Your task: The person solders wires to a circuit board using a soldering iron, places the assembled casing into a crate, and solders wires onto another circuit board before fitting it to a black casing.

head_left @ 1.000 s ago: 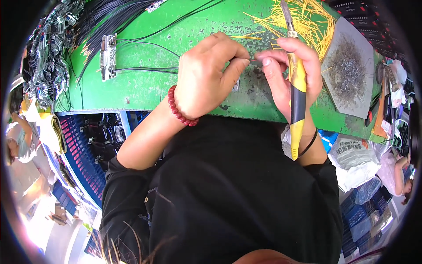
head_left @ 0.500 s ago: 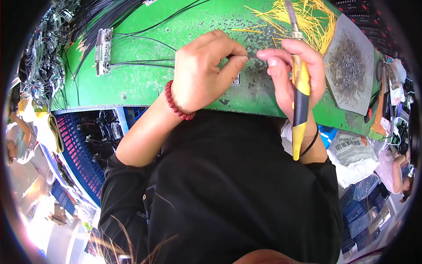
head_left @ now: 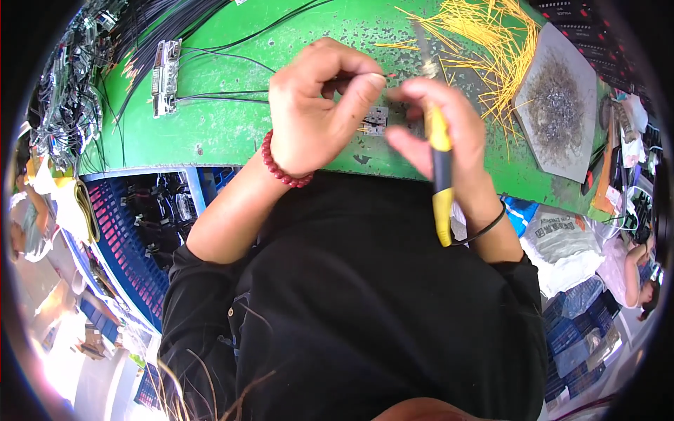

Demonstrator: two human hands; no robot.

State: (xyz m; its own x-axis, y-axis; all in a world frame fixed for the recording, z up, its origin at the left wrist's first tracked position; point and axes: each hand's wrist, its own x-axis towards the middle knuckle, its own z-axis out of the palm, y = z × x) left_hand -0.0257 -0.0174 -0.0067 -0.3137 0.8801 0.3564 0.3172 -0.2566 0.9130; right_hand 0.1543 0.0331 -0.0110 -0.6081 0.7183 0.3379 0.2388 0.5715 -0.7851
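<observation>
My left hand [head_left: 309,105] pinches thumb against forefinger. Thin black wires [head_left: 223,97] run into it from a silvery metal fixture [head_left: 166,78] on the green bench [head_left: 239,144]. A small reddish tip pokes out at the fingertips. A soldering iron [head_left: 441,172] with a yellow and black handle rests in my right hand [head_left: 460,126], its blurred metal shaft pointing away from me. The right thumb is spread away, and the forefinger reaches close to the left fingertips. Between the two hands lies a small pale block [head_left: 377,121] on the bench.
Thin yellow tubes [head_left: 491,45] lie scattered at the far right, beside a grey plate [head_left: 554,105] covered with dark residue. Bundled black wires [head_left: 158,31] spread over the far left. A blue basket [head_left: 130,238] stands below the bench's left edge.
My right hand has shifted left with the soldering iron, and its thumb has spread from the forefinger. My left hand has moved slightly left, uncovering more of the pale block.
</observation>
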